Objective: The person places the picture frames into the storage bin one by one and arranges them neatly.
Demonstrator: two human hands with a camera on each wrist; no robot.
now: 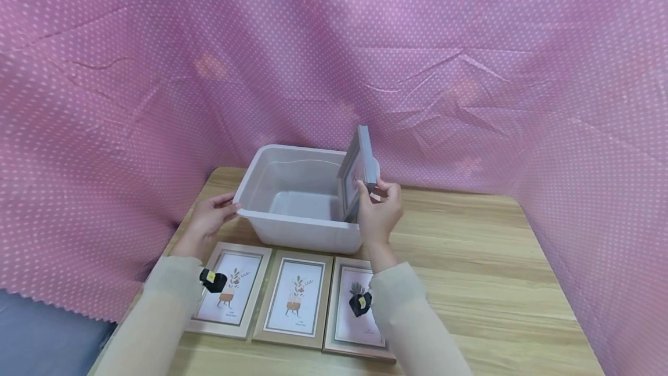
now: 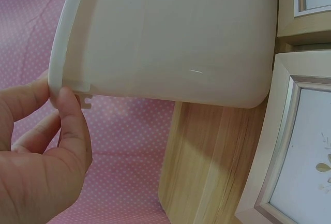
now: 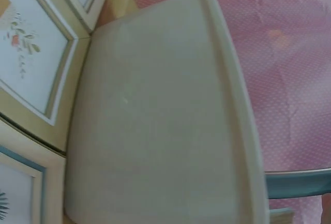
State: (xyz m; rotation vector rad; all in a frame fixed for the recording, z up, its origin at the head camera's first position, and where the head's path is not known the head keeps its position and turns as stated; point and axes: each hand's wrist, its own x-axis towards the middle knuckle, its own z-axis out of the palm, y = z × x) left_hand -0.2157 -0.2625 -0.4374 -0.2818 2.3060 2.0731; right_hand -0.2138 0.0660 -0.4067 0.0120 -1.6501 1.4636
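Clock directions taken from the centre of the pale plastic tub (image 1: 305, 235), head view; tub upright and open-topped on the wood-grain tabletop (image 1: 480, 260), with pink polka-dot cloth (image 1: 292, 45) behind, toward twelve.

At nine o'clock: left hand (image 1: 209, 219), pinching the rim between thumb and fingers near the front-left corner. At seven: cream picture frame (image 1: 237, 292), face up, with a print of a leafy plant in a brown legged pot. At six: tan picture frame (image 1: 294, 299), face up, similar print. At five: copper-edged picture frame (image 1: 359, 326), face up, dark spiky-leaf print, partly masked by the right sleeve (image 1: 417, 324).

At two to three: grey picture frame (image 1: 355, 173), on edge and tilted, lower part within the tub's right end, upper part well above the rim. Contact with the tub floor: cannot tell. At three: right hand (image 1: 382, 213), grasping the grey frame at its near edge, thumb on the printed side.

Step in hand, as judged: handling the grey frame at the tub's right end, with bracing from the left. Direction, in or out: not determinable. Next move, as judged: calls for a firm right grasp, a steady rim, and clearance from the tub walls.
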